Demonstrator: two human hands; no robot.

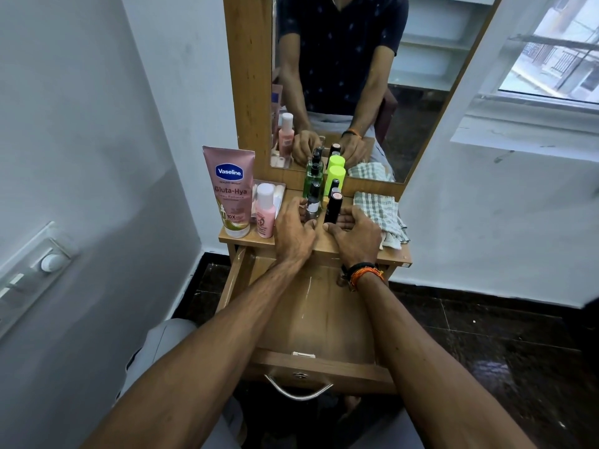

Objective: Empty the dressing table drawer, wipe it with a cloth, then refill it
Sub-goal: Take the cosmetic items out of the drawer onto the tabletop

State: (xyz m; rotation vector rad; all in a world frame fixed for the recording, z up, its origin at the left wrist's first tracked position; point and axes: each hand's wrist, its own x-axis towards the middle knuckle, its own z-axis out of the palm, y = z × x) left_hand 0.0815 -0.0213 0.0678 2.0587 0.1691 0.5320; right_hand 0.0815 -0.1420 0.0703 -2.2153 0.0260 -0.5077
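Observation:
The wooden drawer (pixel 311 322) is pulled out toward me, and its floor is bare. On the tabletop (pixel 246 238), several small bottles stand in a cluster before the mirror. My left hand (pixel 293 233) curls round a small silver-based bottle (pixel 313 205), with its thumb in front. My right hand (pixel 356 236) curls round a black tube (pixel 334 207) with a pink cap. Behind them stand a green bottle (pixel 311 181) and a neon yellow-green bottle (pixel 335 176). A checked cloth (pixel 379 215) lies at the table's right end.
A pink Vaseline tube (pixel 231 189) and a small pink bottle (pixel 265 212) stand at the table's left end, with a clear box (pixel 278 189) behind them. The mirror (pixel 356 76) rises behind the table. The drawer's metal handle (pixel 298 392) faces me. A wall switch panel (pixel 39 264) is at left.

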